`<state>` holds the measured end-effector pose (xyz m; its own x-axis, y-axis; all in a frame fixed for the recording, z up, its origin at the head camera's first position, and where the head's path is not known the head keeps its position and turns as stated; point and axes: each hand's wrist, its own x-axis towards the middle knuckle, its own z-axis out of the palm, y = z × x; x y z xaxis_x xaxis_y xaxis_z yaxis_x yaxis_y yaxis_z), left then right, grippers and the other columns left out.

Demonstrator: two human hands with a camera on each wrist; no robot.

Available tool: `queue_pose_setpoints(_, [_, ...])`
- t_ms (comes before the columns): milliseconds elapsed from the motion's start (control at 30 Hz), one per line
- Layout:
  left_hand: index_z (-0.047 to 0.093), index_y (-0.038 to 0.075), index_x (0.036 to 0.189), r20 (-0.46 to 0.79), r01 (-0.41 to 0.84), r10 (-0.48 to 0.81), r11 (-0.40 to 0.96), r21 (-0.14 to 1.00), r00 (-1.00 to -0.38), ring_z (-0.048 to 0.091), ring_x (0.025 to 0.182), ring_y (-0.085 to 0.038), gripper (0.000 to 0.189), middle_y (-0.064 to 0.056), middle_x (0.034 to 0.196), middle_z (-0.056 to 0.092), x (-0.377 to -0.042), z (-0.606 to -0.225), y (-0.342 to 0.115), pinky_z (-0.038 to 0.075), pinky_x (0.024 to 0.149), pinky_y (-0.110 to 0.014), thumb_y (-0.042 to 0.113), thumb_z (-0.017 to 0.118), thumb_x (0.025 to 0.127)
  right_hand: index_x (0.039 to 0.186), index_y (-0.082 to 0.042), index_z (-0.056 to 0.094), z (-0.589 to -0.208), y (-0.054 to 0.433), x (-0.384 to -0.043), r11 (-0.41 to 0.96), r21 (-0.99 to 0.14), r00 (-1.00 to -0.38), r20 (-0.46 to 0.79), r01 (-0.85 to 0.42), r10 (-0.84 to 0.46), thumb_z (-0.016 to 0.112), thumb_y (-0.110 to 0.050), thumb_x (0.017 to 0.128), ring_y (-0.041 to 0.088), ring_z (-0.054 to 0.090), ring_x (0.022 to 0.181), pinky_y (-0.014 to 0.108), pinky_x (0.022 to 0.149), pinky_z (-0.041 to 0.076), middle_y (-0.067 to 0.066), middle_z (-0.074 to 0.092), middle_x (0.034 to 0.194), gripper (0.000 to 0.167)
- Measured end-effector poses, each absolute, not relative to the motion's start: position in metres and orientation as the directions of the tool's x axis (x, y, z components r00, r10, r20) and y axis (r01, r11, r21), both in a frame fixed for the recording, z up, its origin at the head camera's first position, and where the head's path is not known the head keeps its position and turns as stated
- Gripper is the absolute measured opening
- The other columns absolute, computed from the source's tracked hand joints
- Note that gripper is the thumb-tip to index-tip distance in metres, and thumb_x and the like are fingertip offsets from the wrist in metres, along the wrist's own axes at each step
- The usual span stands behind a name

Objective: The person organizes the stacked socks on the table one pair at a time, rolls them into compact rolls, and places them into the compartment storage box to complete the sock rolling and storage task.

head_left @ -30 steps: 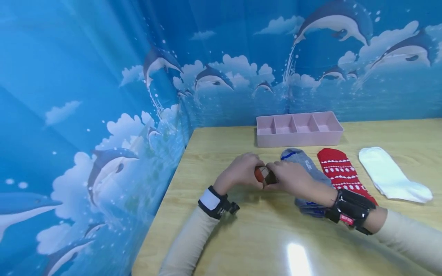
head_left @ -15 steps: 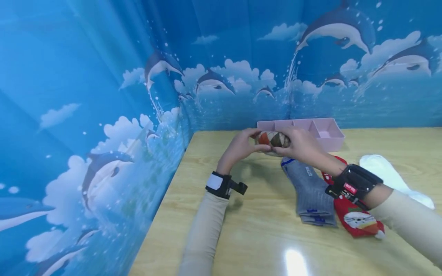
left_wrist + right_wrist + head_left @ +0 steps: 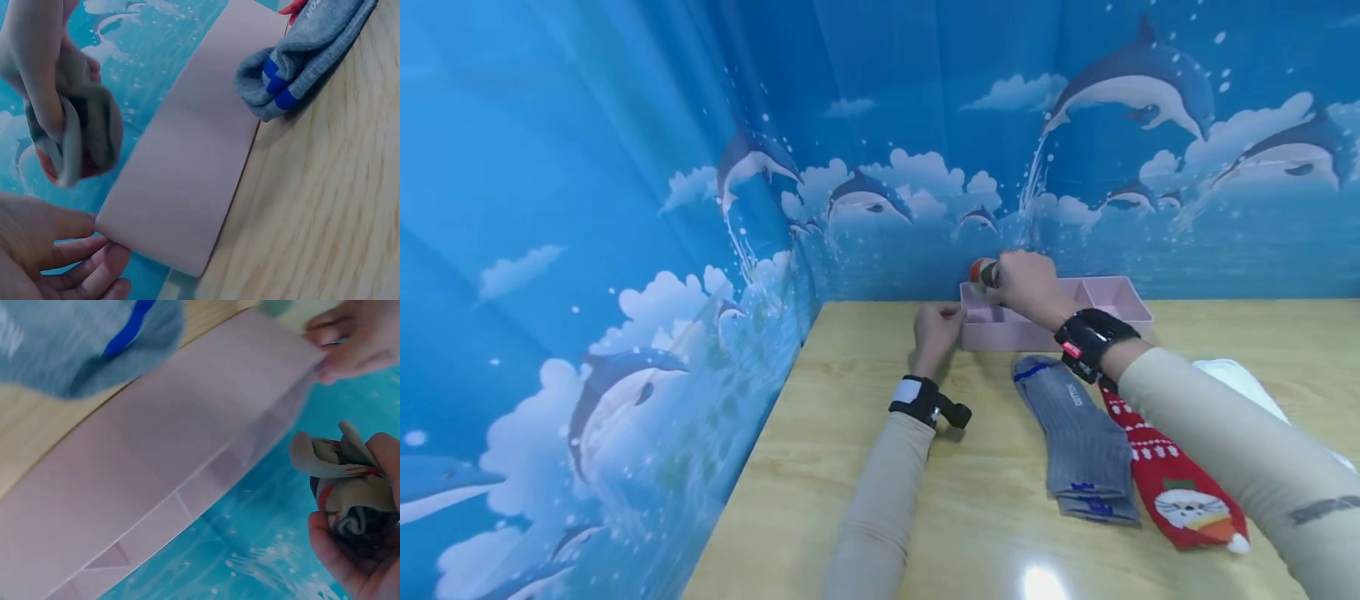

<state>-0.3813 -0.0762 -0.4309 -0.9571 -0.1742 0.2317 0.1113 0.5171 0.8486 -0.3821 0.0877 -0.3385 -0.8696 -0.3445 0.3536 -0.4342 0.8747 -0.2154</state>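
Right wrist view: R hand [image 3: 1030,283] grips rolled patterned sock [image 3: 353,497], fingers & thumb round its sides, up over L end of pink divided box [image 3: 1009,337]; L hand [image 3: 936,329] pinches box's corner. Sock's prob. v. light, soft, squashy, not slippery; best held round middle so roll won't loosen. Beige w/ orange-red & dark patches, folds sticking out.

The head view looks forward and down across the table [image 3: 827,417]; both wrist views share the pink box [image 3: 181,150], close up.
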Motion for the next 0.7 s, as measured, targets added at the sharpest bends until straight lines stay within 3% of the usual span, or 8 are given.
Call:
queue_pose_setpoints(133, [0.082, 0.005, 0.092, 0.176, 0.05, -0.228, 0.473, 0.88, -0.958, 0.073, 0.079, -0.018, 0.016, -0.01, 0.09, 0.079, -0.38, -0.433, -0.075, 0.055, 0.068, -0.027, 0.02, 0.075, 0.092, 0.096, 0.005, 0.07, -0.357, 0.075, -0.399, 0.884, -0.086, -0.837, 0.374, -0.46, -0.4, 0.077, -0.022, 0.09, 0.035, 0.066, 0.076, 0.048, 0.065, 0.057, 0.022, 0.068, 0.087, 0.029])
queue_pose_setpoints(233, [0.08, 0.001, 0.08, 0.192, 0.073, -0.225, 0.448, 0.891, -0.955, 0.062, 0.06, -0.01, 0.019, -0.014, 0.078, 0.077, -0.378, -0.435, -0.075, 0.046, 0.059, -0.023, 0.015, 0.074, 0.091, 0.09, 0.003, 0.072, -0.372, 0.066, -0.408, 0.886, 0.029, -0.81, 0.393, -0.462, -0.435, 0.074, -0.022, 0.091, 0.036, 0.066, 0.077, 0.049, 0.064, 0.057, 0.021, 0.067, 0.084, 0.025])
queue_pose_setpoints(333, [0.064, -0.002, 0.059, 0.195, 0.094, -0.206, 0.416, 0.904, -0.959, 0.041, 0.049, -0.008, 0.033, -0.013, 0.056, 0.06, -0.377, -0.438, -0.073, 0.035, 0.053, -0.021, 0.007, 0.069, 0.091, 0.079, 0.002, 0.07, -0.386, 0.056, -0.414, 0.87, 0.154, -0.771, 0.411, -0.468, -0.487, 0.076, -0.017, 0.085, 0.035, 0.065, 0.07, 0.048, 0.061, 0.056, 0.02, 0.065, 0.076, 0.021])
queue_pose_setpoints(400, [0.051, 0.0, 0.055, 0.196, 0.1, -0.201, 0.406, 0.909, -0.96, 0.033, 0.047, -0.009, 0.038, -0.007, 0.051, 0.047, -0.376, -0.441, -0.072, 0.031, 0.052, -0.022, 0.004, 0.067, 0.09, 0.072, -0.001, 0.068, -0.394, 0.051, -0.416, 0.87, 0.187, -0.773, 0.401, -0.456, -0.491, 0.077, -0.013, 0.081, 0.034, 0.064, 0.069, 0.047, 0.065, 0.056, 0.019, 0.067, 0.073, 0.017])
queue_pose_setpoints(467, [0.052, 0.002, 0.056, 0.204, 0.108, -0.199, 0.408, 0.906, -0.958, 0.034, 0.048, -0.008, 0.037, -0.001, 0.051, 0.044, -0.377, -0.442, -0.071, 0.032, 0.053, -0.021, 0.004, 0.066, 0.09, 0.073, -0.002, 0.069, -0.399, 0.048, -0.418, 0.886, 0.175, -0.802, 0.377, -0.43, -0.464, 0.078, -0.013, 0.081, 0.037, 0.061, 0.075, 0.049, 0.075, 0.053, 0.02, 0.068, 0.076, 0.016])
queue_pose_setpoints(500, [0.059, 0.0, 0.057, 0.213, 0.115, -0.201, 0.412, 0.904, -0.956, 0.039, 0.049, -0.007, 0.034, -0.001, 0.051, 0.05, -0.377, -0.442, -0.071, 0.035, 0.054, -0.02, 0.004, 0.066, 0.09, 0.075, -0.002, 0.069, -0.401, 0.047, -0.418, 0.896, 0.163, -0.821, 0.358, -0.414, -0.444, 0.076, -0.013, 0.084, 0.037, 0.059, 0.08, 0.05, 0.081, 0.05, 0.02, 0.069, 0.078, 0.016])
queue_pose_setpoints(600, [0.078, -0.001, 0.073, 0.226, 0.127, -0.194, 0.422, 0.898, -0.955, 0.056, 0.057, -0.006, 0.022, -0.006, 0.062, 0.07, -0.378, -0.44, -0.071, 0.043, 0.058, -0.019, 0.009, 0.069, 0.091, 0.082, -0.001, 0.071, -0.404, 0.048, -0.419, 0.93, 0.074, -0.879, 0.308, -0.36, -0.365, 0.071, -0.019, 0.091, 0.041, 0.052, 0.095, 0.054, 0.092, 0.04, 0.025, 0.071, 0.088, 0.02])
queue_pose_setpoints(700, [0.081, 0.002, 0.08, 0.224, 0.128, -0.179, 0.433, 0.892, -0.958, 0.063, 0.061, -0.01, 0.021, -0.011, 0.072, 0.076, -0.379, -0.438, -0.071, 0.046, 0.06, -0.02, 0.014, 0.07, 0.093, 0.08, 0.001, 0.07, -0.407, 0.053, -0.422, 0.944, -0.055, -0.913, 0.28, -0.324, -0.297, 0.071, -0.027, 0.092, 0.046, 0.055, 0.1, 0.058, 0.096, 0.039, 0.027, 0.071, 0.091, 0.03])
